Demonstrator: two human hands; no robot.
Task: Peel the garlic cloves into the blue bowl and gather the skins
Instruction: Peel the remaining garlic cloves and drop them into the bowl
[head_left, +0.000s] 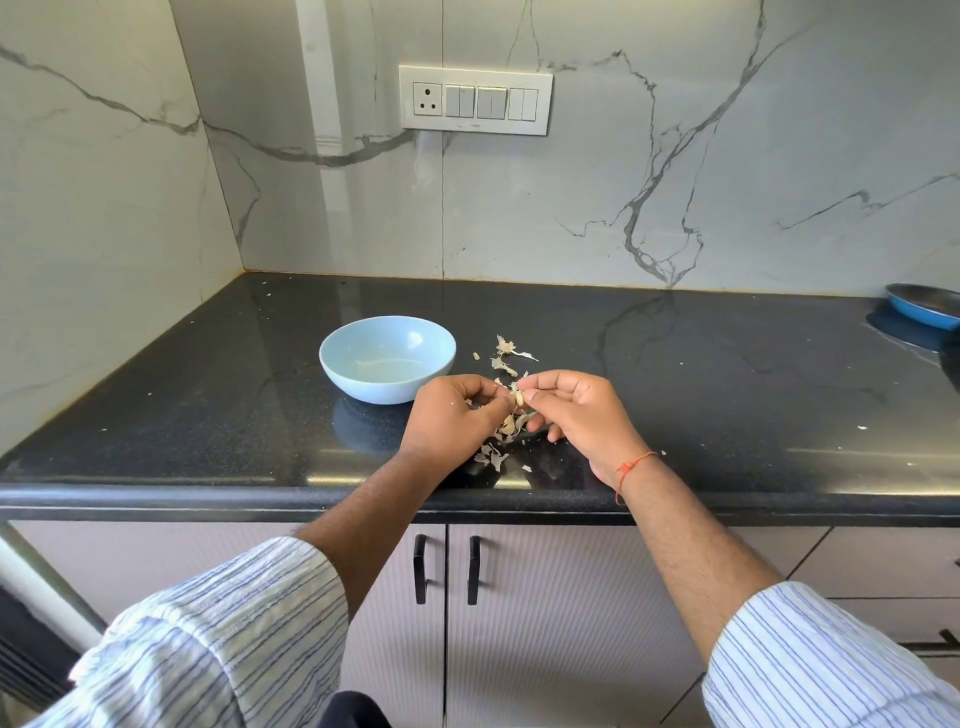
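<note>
Kitchen corner. A black polished stone countertop (675, 364) meets two walls clad in white marble-look panels (675, 182) with grey veining; a vertical joint divides the rear panels. A white switch plate (475, 100) on the rear wall carries one round-pin socket and several rocker switches. Below the counter, pale ribbed cabinet doors (545, 597) bear two black vertical handles (420, 569), with drawer fronts to the right. Daylight-like glare reflects along the counter's front edge. A blue pan (922, 306) sits at the far right.
</note>
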